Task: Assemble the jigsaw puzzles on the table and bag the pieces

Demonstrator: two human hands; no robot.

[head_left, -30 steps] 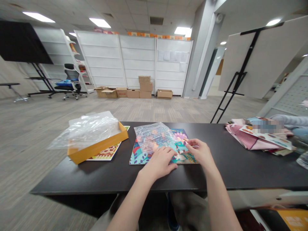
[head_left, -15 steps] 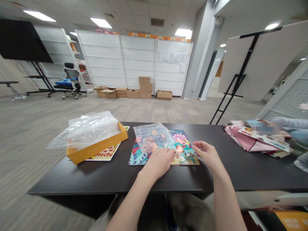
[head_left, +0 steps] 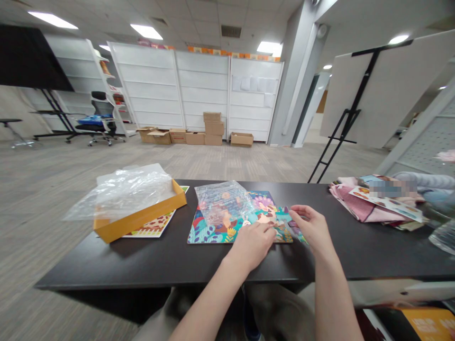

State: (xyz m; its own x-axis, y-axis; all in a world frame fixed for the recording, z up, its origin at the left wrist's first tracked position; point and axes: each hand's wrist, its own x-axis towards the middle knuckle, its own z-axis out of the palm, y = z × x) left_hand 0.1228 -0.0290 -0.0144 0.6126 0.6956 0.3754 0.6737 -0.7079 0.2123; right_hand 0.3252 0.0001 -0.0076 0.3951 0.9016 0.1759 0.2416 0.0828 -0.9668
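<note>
A colourful jigsaw puzzle (head_left: 209,232) with animals and leaves lies flat on the dark table. Crumpled clear plastic (head_left: 222,201) covers its upper left part. My left hand (head_left: 254,241) rests on the puzzle's lower right area, its fingers lying forward over the picture. At the right edge, my right hand (head_left: 309,225) pinches a teal and purple puzzle piece (head_left: 293,225) between thumb and fingers. That piece is tilted and partly hidden behind the hand, close beside the puzzle; whether the two touch I cannot tell.
To the left, a yellow box tray (head_left: 142,215) holding clear plastic film (head_left: 131,187) sits on a giraffe-patterned sheet (head_left: 159,227). Folded cloths (head_left: 350,203) with a printed sheet (head_left: 387,206) on top lie at the right, near a clear plastic item (head_left: 442,239).
My left hand has slid right across the puzzle, uncovering a rabbit picture. A teal and purple piece now shows at my right hand, which has shifted slightly right. The view has shifted a little.
</note>
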